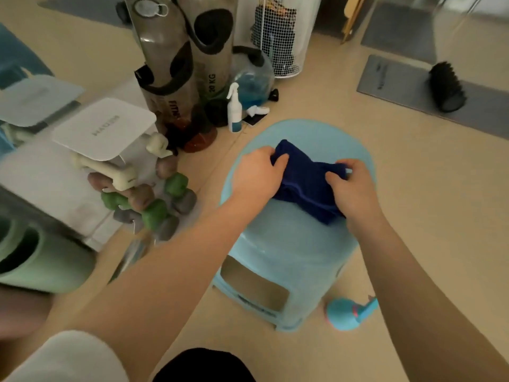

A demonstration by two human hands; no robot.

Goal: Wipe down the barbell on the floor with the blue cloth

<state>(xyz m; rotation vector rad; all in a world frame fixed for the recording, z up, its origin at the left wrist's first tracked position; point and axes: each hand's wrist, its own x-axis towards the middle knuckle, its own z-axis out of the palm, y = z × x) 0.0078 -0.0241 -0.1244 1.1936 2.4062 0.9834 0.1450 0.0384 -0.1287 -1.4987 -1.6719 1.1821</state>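
Both hands are on the blue cloth (308,186) in the middle of the frame. The left hand (256,175) has its fingers curled round the upper left end of the cloth. The right hand (352,186) pinches the right end, thumb on top. The cloth is dark blue, bunched up, and sags a little between the 2 hands. It lies on top of a light blue stool (292,244), which stands on the tan floor (413,188).

I cannot see a barbell anywhere from here.

At the lower right of the stool, a small light blue toy-like thing (347,312) with a pink bit lies on the floor. Just above the stool, a white spray bottle (234,108) stands upright. Behind it, at the top middle of the frame, 2 tall grey bags (187,59) stand side by side; one says 20 KG. A clear ball with blue inside (252,84) sits next to them, and a white wire basket (278,37) stands behind that.

At the left, a pile of small dumbbells (148,194) in green, grey, brown and cream leans against a white rack (102,128). A rolled green mat (41,260) lies at the lower left edge.

At the upper right, a black bumpy roller (446,86) rests on a grey mat (407,86).

At the bottom of the frame you can see a white sleeve (63,357).
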